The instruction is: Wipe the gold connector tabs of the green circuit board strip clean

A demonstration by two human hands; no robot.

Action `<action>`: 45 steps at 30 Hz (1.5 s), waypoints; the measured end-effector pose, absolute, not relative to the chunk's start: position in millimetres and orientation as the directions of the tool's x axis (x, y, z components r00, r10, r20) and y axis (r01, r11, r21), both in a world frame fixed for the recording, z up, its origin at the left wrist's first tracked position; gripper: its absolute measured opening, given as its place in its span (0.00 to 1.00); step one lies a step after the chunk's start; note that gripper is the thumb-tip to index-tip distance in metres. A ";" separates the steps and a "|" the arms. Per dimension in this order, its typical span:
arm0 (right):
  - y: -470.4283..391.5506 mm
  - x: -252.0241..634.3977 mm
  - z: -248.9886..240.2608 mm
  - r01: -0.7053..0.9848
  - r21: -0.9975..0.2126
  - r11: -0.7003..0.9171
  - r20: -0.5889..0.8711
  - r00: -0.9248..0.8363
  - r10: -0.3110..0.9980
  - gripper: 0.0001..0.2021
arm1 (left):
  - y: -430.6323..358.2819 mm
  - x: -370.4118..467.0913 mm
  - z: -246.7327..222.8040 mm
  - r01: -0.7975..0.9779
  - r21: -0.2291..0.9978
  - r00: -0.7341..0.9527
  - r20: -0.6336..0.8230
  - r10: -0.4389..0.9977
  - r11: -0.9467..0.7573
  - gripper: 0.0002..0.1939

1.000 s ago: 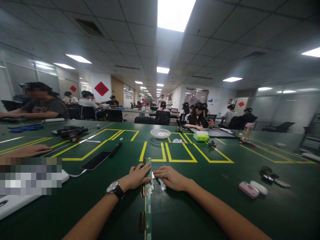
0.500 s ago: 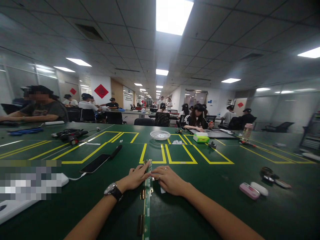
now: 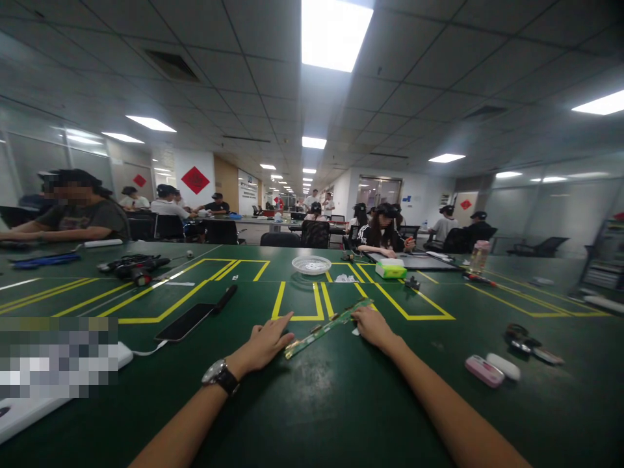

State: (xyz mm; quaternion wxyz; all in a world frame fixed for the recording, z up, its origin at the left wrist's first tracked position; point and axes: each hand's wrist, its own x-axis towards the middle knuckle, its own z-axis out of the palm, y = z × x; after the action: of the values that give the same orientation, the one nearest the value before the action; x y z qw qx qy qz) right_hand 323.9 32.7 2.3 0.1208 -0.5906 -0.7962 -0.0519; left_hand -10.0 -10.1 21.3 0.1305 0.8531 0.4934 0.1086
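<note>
A long, narrow green circuit board strip [image 3: 324,332] slants across the middle of the green table, its near end to the left and its far end to the right. My right hand [image 3: 374,327] has its fingers closed on the board near the far end. A small white piece [image 3: 355,331] shows beside those fingers; what it is I cannot tell. My left hand [image 3: 263,344], with a watch [image 3: 221,375] on the wrist, is close to the board's near end. Its fingers are stretched and apart, with nothing in them.
A white plastic basket [image 3: 311,264] stands ahead, near a green tissue pack [image 3: 390,268]. On the left are a phone [image 3: 188,322], a white power strip [image 3: 53,403] and a power drill [image 3: 141,272]. A pink case [image 3: 484,370] lies at right. Several people sit at tables beyond.
The board has swung from pointing straight away from me to a slant, and its near end has moved forward. My right hand has shifted right with it; my left hand has come off it.
</note>
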 end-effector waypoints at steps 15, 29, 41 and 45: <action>44.9 360.7 -11.3 0.988 0.024 -0.152 0.279 0.139 0.950 0.18 | -9.5 -7.1 8.6 0.784 0.211 0.580 0.086 0.810 -0.584 0.29; 46.4 362.8 -15.6 0.992 -0.014 -0.124 0.174 0.124 0.977 0.24 | -9.7 -7.2 4.7 0.773 0.205 0.599 0.078 0.797 -0.601 0.29; 38.5 361.0 -1.9 0.991 -0.043 0.127 0.157 -0.119 0.980 0.25 | -8.7 -9.4 14.6 0.813 0.146 0.542 0.167 0.824 -0.564 0.26; 31.4 341.5 10.1 0.968 -0.050 0.245 0.170 -0.234 0.957 0.20 | -6.4 -10.6 17.9 0.838 0.124 0.497 0.229 0.837 -0.532 0.26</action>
State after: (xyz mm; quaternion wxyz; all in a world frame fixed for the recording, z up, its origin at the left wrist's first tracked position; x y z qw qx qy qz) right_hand 341.5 31.4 10.1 0.0829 -0.6134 -0.7847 -0.0329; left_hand -10.6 -6.4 17.9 -0.0016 0.8652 0.4839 0.1313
